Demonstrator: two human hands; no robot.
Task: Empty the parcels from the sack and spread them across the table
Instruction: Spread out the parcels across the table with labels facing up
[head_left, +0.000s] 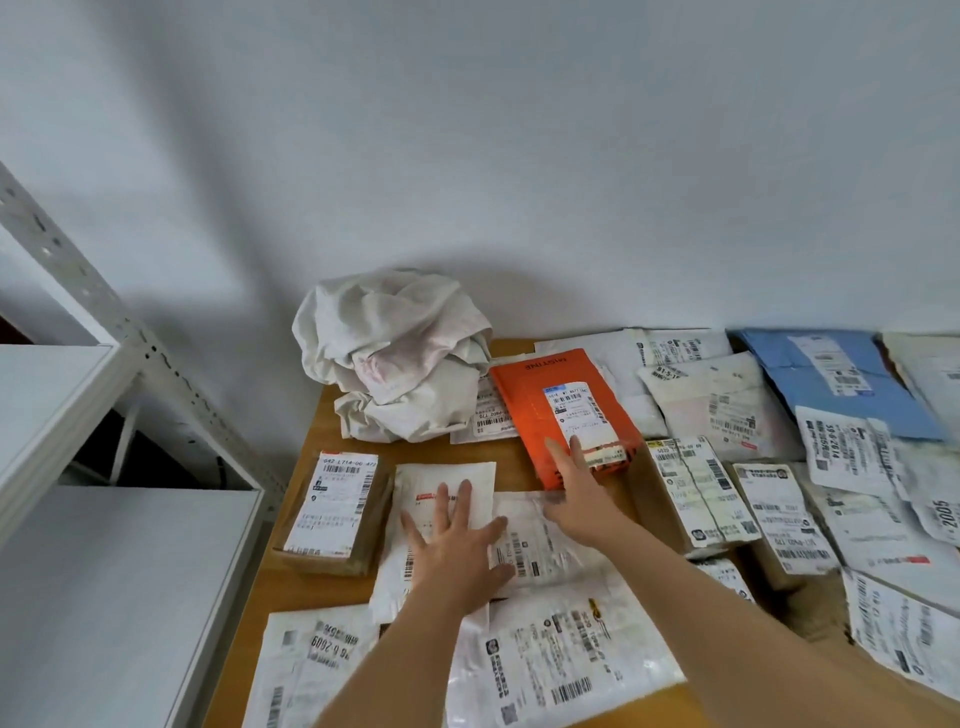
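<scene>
Both hands press flat, fingers spread: left hand (451, 540) on a soft, probably light white mailer (441, 499), right hand (576, 491) on a stiffer-looking orange parcel (540, 405).

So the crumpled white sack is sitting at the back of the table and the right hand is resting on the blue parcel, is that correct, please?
Not quite. The head view shows the right hand resting on the orange parcel, not the blue parcel, which lies untouched farther right. The crumpled white sack is indeed at the back of the table.
</scene>
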